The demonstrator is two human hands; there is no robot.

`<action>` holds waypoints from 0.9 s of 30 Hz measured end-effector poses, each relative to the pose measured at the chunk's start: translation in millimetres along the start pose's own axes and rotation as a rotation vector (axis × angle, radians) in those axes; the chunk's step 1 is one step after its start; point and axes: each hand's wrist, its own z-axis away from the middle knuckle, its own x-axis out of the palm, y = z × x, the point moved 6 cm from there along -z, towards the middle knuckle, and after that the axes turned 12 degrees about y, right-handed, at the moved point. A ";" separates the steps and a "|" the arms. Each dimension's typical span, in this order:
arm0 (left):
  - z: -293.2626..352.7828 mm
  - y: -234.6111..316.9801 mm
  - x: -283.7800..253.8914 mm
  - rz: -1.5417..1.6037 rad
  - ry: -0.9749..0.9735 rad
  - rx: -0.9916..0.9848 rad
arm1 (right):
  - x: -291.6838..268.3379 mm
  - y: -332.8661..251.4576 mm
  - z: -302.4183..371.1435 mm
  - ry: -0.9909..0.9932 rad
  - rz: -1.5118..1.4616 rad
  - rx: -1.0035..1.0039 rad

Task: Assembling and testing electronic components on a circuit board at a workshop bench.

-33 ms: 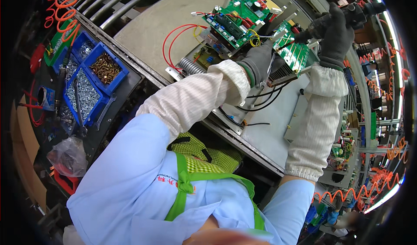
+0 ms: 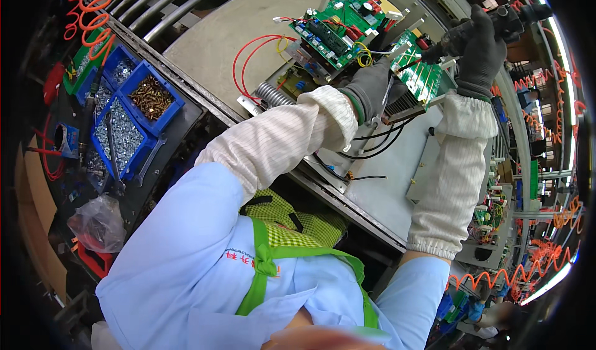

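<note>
My right hand (image 2: 483, 58), in a dark grey glove, grips a black power screwdriver (image 2: 456, 41). Its bit points left at a green circuit board (image 2: 427, 82) on a finned heat sink (image 2: 402, 104). Beside that heat sink, my gloved left hand (image 2: 370, 89) is closed around a slim silver wrench (image 2: 375, 121), whose end sticks out under the palm; the fingertips are partly hidden. Just beyond the left hand stands another green circuit board (image 2: 338, 30) crowded with components, with red and yellow wires. A metal coil (image 2: 273, 94) lies near my left sleeve.
On the left, blue bins (image 2: 155, 123) hold brass screws and silver fasteners. A second wrench (image 2: 151, 161) and a clear plastic bag (image 2: 99, 223) lie by them. Orange coiled hoses (image 2: 96, 15) hang at upper left. Black cables (image 2: 379, 148) cross the metal plate below my hands.
</note>
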 end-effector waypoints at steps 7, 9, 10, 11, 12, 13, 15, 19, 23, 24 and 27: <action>-8.3 -23.4 27.2 0.245 -0.055 -0.075 | 4.1 -3.3 -1.9 -0.001 -0.100 -0.074; -12.2 -69.6 46.6 0.876 0.025 -0.352 | 23.7 -6.7 9.7 -0.006 -0.056 -0.100; -17.0 -46.3 42.5 0.880 0.028 -0.339 | 14.5 -7.7 4.8 0.039 0.028 -0.145; -9.9 -29.1 51.7 1.121 -0.049 -0.669 | 4.1 5.0 -10.6 -0.012 -0.053 -0.092; -0.9 -20.0 48.9 1.329 -0.114 -0.993 | -0.9 8.9 -9.6 -0.027 -0.068 0.029; -2.2 -30.6 46.1 1.353 -0.083 -0.953 | 11.7 1.5 -1.1 -0.061 -0.070 0.043; -2.0 -34.4 54.5 1.376 -0.096 -0.891 | 16.7 5.2 1.0 -0.172 -0.080 0.142; 9.3 -10.0 41.6 1.426 -0.168 -1.080 | 4.7 -22.9 -10.6 -0.345 -0.325 0.223; 7.3 -18.1 39.1 1.349 -0.186 -0.981 | -0.3 -14.5 -18.0 -0.242 -0.378 0.135; 10.9 -17.0 38.9 1.361 -0.201 -1.067 | 0.3 -14.8 -18.2 -0.242 -0.379 0.134; 13.0 -13.0 31.5 1.314 -0.210 -1.081 | -0.5 -12.5 -23.2 -0.285 -0.510 0.221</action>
